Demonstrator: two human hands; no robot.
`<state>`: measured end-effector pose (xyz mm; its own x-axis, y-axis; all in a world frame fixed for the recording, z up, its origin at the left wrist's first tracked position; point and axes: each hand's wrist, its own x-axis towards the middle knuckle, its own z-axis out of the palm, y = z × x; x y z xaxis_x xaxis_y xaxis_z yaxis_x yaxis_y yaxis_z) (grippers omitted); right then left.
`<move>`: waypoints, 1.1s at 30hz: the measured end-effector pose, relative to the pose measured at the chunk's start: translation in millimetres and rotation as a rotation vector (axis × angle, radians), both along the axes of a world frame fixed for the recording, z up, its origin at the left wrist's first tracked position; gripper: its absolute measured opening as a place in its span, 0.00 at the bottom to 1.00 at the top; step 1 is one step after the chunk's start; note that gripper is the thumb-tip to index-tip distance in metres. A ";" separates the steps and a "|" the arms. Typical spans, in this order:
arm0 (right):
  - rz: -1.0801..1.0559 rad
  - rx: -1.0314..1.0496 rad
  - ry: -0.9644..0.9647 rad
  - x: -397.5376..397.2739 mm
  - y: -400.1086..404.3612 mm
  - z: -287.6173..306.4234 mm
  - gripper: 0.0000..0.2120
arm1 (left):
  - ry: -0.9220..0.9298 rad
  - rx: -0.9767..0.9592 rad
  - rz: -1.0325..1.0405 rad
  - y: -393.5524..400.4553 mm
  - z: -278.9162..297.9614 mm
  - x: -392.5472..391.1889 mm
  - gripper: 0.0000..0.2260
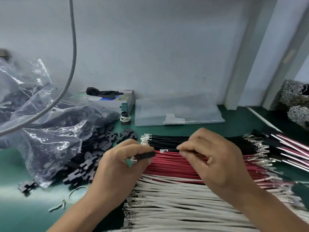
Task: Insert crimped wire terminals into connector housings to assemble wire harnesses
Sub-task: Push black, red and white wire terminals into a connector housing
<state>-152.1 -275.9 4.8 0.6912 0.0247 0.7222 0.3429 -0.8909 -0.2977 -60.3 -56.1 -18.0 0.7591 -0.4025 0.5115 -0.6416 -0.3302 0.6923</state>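
Note:
My left hand pinches a black connector housing between thumb and fingers, its open end facing right. My right hand pinches a black wire whose silver crimped terminal sits a short gap to the right of the housing. Under both hands lie rows of cut wires with terminals: black wires at the back, red wires in the middle, white wires nearest me.
A clear plastic bag spills black housings onto the green mat at left. Finished harnesses lie at right. A flat clear bag, a small box, a tape roll and a hanging grey cable stand behind.

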 end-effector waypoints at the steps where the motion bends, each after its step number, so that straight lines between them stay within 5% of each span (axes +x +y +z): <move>1: 0.012 0.017 0.031 -0.5 0.8 -1.9 0.04 | 0.019 -0.010 -0.019 -0.5 -0.5 -0.8 0.14; 19: 0.063 -0.043 0.175 -3.6 7.2 -1.1 0.04 | 0.087 -0.020 -0.133 -2.1 2.5 -10.4 0.08; 25: 0.140 0.124 0.196 -3.0 8.6 -3.8 0.05 | 0.232 -0.131 -0.199 1.2 6.8 -7.6 0.08; 33: 0.149 0.075 0.259 -2.4 1.3 -1.8 0.03 | 0.173 -0.032 -0.197 1.1 5.6 -8.3 0.10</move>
<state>-154.5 -274.6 3.0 0.8453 0.0931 0.5262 0.3723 -0.8089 -0.4550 -68.6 -55.0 -12.5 0.7448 -0.5369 0.3963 -0.5628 -0.1863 0.8053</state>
